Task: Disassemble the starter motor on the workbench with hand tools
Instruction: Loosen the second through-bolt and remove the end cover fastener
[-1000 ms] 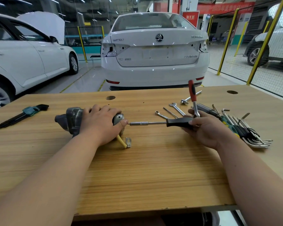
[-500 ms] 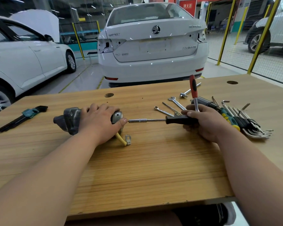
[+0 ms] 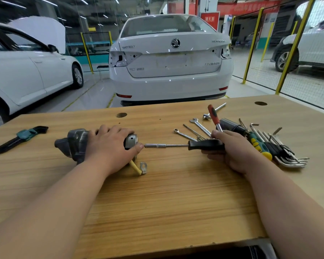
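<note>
While my left hand (image 3: 108, 146) clamps its grip over the starter motor (image 3: 77, 144) — lying left-to-right on the worktop (image 3: 157, 202), end cap (image 3: 132, 140) rightward — my right hand (image 3: 232, 152) grips the driver (image 3: 204, 144), shaft pointing left at that cap.

Workbench (image 3: 166, 202) – matt wood grain. Starter motor (image 3: 77, 144), 9 o'clock – dull grey cast metal, shiny end cap. Screwdriver (image 3: 204, 144): black plastic handle, bright metal shaft. Wrenches (image 3: 200, 126), 1 o'clock, polished metal.
</note>
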### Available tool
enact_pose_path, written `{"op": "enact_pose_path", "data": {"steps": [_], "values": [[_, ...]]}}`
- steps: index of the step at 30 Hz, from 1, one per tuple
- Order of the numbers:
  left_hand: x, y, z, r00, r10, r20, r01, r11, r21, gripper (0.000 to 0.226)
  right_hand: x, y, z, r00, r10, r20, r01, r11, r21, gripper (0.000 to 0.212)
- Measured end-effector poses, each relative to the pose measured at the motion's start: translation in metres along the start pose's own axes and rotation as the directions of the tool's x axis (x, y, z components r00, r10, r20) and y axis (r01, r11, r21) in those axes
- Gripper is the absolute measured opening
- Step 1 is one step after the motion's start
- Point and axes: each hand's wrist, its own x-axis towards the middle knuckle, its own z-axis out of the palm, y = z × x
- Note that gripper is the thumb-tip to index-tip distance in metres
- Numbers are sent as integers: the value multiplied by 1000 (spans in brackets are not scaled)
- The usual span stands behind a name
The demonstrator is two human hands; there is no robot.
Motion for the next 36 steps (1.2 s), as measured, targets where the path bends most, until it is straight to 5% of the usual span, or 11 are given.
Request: {"op": "enact_pose_path", "data": {"steps": [3, 6, 10, 13, 16, 19, 22, 29, 36], "values": [[-1, 0, 0, 1000, -5, -8, 5, 1000, 6, 82, -2, 1, 0, 980, -168, -102, 117, 915, -387, 21], [-2, 1, -1, 1000, -4, -11, 4, 1000, 17, 87, -1, -1, -1, 990, -126, -66, 113, 980, -165, 10], [-3, 1, -2, 1000, 10, -12, -10, 1000, 13, 87, -2, -2, -2, 993, -104, 61, 97, 989, 112, 27], [-2, 1, -2, 1000, 7, -17, -7, 1000, 9, 86, -2, -2, -3, 992, -104, 75, 86, 973, 213, 40], [-2, 1, -1, 999, 3, -35, -3, 1000, 7, 83, -3, -2, -2, 995, -80, 53, 66, 970, 232, 28], [-2, 3, 0, 998, -2, -57, 3, 1000, 6, 77, -7, -3, 4, 992, -104, -71, 92, 983, -161, 10], [-2, 4, 0, 997, -7, -70, 7, 1000, 5, 75, -2, 0, 4, 963, -219, -158, 137, 900, -414, 18], [-2, 5, 0, 998, -12, -66, 12, 1000, -2, 76, 0, -1, -4, 997, -76, -1, 76, 996, 43, 18], [-1, 2, -3, 1000, 10, 20, -10, 1000, 5, 87, 2, 0, -6, 998, -61, 31, 55, 986, 158, 20]]}}
